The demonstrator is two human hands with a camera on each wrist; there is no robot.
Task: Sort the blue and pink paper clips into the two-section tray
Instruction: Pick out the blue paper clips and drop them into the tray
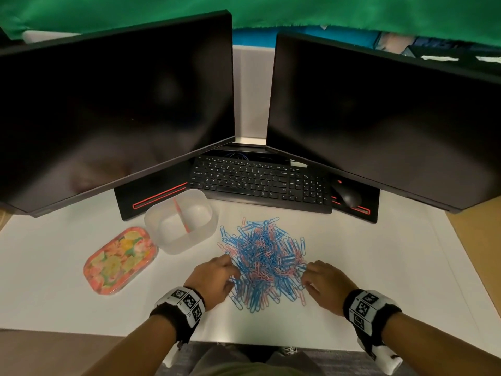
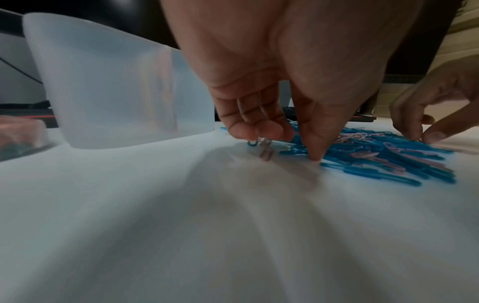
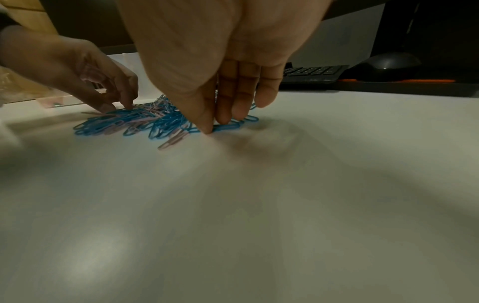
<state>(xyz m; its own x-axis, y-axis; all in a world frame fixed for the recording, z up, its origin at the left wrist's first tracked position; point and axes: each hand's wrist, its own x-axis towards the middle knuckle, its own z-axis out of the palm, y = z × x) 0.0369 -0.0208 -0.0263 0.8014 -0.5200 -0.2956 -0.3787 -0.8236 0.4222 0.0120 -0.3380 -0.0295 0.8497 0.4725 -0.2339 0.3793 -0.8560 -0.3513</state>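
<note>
A mixed pile of blue and pink paper clips lies on the white table, in front of the keyboard. The translucent two-section tray with a pink divider stands to the pile's left rear; no clips show in it. My left hand is at the pile's left edge. In the left wrist view its curled fingers hold a blue and a pink clip, and its thumb tip rests on the table. My right hand is at the pile's right edge, where thumb and fingers pinch a blue clip.
A floral oblong tin lies left of the tray. A black keyboard and mouse sit behind the pile, under two dark monitors. The table's front edge runs just behind my wrists.
</note>
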